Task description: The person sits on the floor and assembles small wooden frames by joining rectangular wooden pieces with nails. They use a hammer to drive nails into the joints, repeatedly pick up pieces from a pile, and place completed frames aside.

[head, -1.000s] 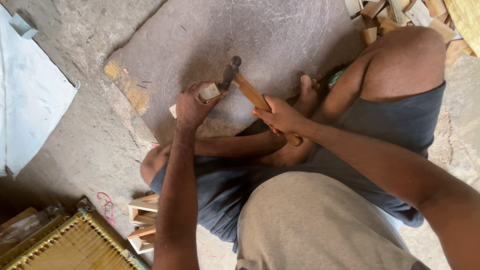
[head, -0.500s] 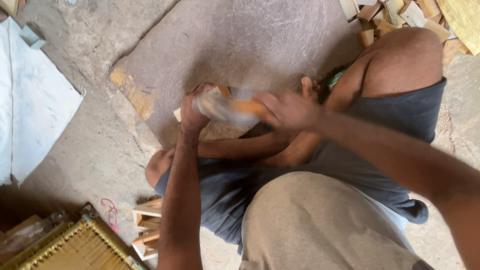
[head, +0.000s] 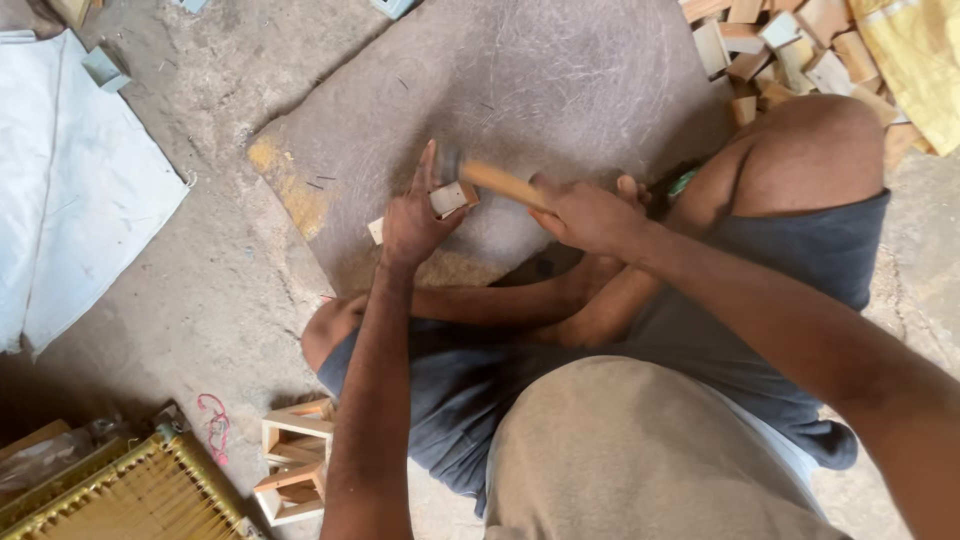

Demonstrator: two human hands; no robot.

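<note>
— Wood on stone, then; what is the left hand (head: 412, 222) doing?

— It pinches a small wooden block (head: 448, 199) against the grey stone slab (head: 560, 90), thumb and lower fingers closed on it, forefinger lifted straight up out of the way; the block sits near the slab's front edge, just ahead of the crossed legs.

— And the right hand (head: 588, 212)?

— Wrapped tight round the wooden handle of a hammer (head: 497, 182); the head is blurred, just above and behind the block, so I cannot tell whether it touches.

— Which step, by your reckoning?

— Nailing, mid-stroke, I judge; loose nails (head: 322, 182) lie on the slab to the left.

— What does the next blow ask for?

— A square hit and a steady block; the holding fingers sit very close to the strike.

— Anything else about?

— A pile of cut blocks (head: 775, 45) at the far right; small wooden frames (head: 295, 460) by the knee; a white sheet (head: 70, 190) on the floor.
</note>
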